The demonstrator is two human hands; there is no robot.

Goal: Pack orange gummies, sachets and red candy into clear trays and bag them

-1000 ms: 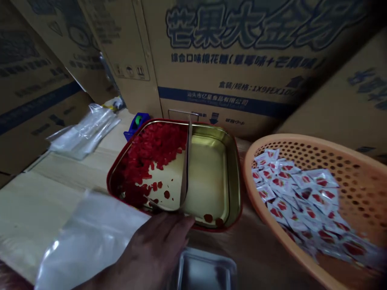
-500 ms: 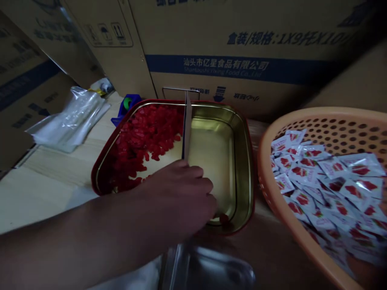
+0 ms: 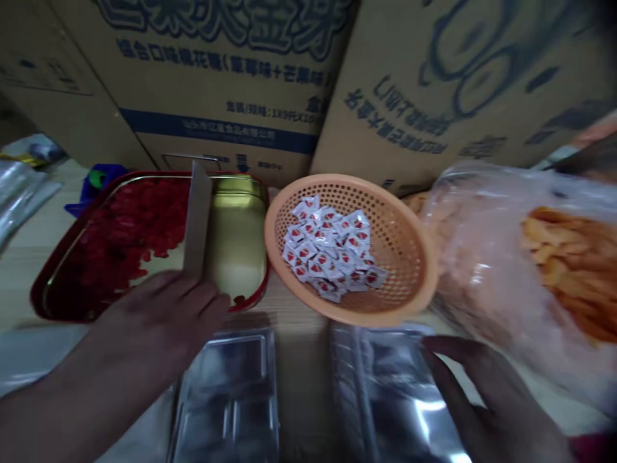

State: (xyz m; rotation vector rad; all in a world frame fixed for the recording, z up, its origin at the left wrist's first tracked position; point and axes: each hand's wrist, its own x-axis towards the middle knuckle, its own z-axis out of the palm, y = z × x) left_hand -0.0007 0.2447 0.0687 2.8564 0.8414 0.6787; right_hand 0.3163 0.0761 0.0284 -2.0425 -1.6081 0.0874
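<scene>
My left hand (image 3: pixel 164 315) is closed at the near end of a flat upright divider (image 3: pixel 197 218) in a red-rimmed gold tin (image 3: pixel 236 222). Its fingers curl over the right side, and what they hold is hidden. Red candy-like pieces (image 3: pixel 135 225) fill much of the tin's left part; the right part shows bare gold metal. On the right, my right hand (image 3: pixel 496 392) pinches the upper right edge of a clear plastic tray (image 3: pixel 400 386), thumb and finger meeting there. Another compartmented clear tray (image 3: pixel 229 386) lies below the tin.
An orange perforated basket (image 3: pixel 409 257) holds several small white sachets (image 3: pixel 328 247) with red print. To its right lies a clear bag (image 3: pixel 472 257) with orange pieces (image 3: pixel 573 263). Cardboard boxes (image 3: pixel 409 122) stand behind. A blue tape dispenser (image 3: pixel 89 193) and plastic bags (image 3: pixel 24 199) are at left.
The view has swung right, bringing in the whole basket, the orange-filled bag and my right hand at the clear tray. My left hand stays by the divider.
</scene>
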